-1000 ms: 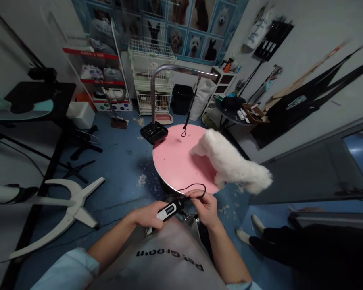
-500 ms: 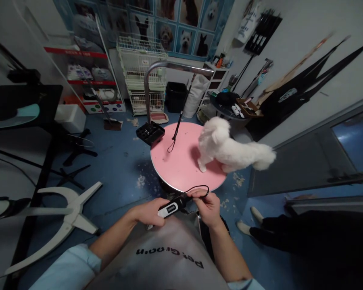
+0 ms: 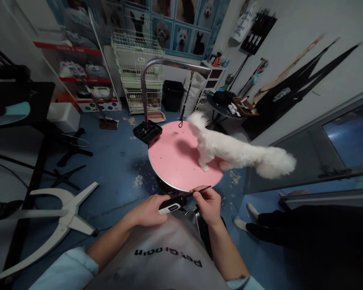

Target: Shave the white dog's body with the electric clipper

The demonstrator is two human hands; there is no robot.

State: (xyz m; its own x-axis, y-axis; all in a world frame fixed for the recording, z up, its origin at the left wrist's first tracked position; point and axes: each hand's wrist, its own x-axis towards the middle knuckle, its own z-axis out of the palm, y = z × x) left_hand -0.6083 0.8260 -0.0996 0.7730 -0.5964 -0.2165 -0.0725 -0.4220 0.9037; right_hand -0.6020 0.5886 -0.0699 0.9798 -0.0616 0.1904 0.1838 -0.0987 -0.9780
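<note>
My left hand (image 3: 149, 210) is wrapped round a black and white pet clipper (image 3: 172, 204) above my grey apron (image 3: 169, 249). At the clipper's far end, my right hand (image 3: 210, 204) pinches its thin black cord (image 3: 205, 188) between thumb and fingers. Beyond my hands, a white fluffy dog (image 3: 230, 149) stands on a round pink grooming table (image 3: 172, 161). One rounded, fluffy end of the dog stretches out past the table's right edge. Neither hand touches the dog.
A metal grooming arm (image 3: 143, 88) rises by a black tray (image 3: 147, 131), with a leash loop (image 3: 186, 100) hanging from it. A white stand base (image 3: 68, 213) is on the left floor. Someone's legs (image 3: 269, 227) are at the right. Wire cages (image 3: 137, 72) stand behind.
The dog has shifted, its right end reaching further out and its left end further left. The cord's loop above my right hand is now a short straight piece. The leash loop has swung back.
</note>
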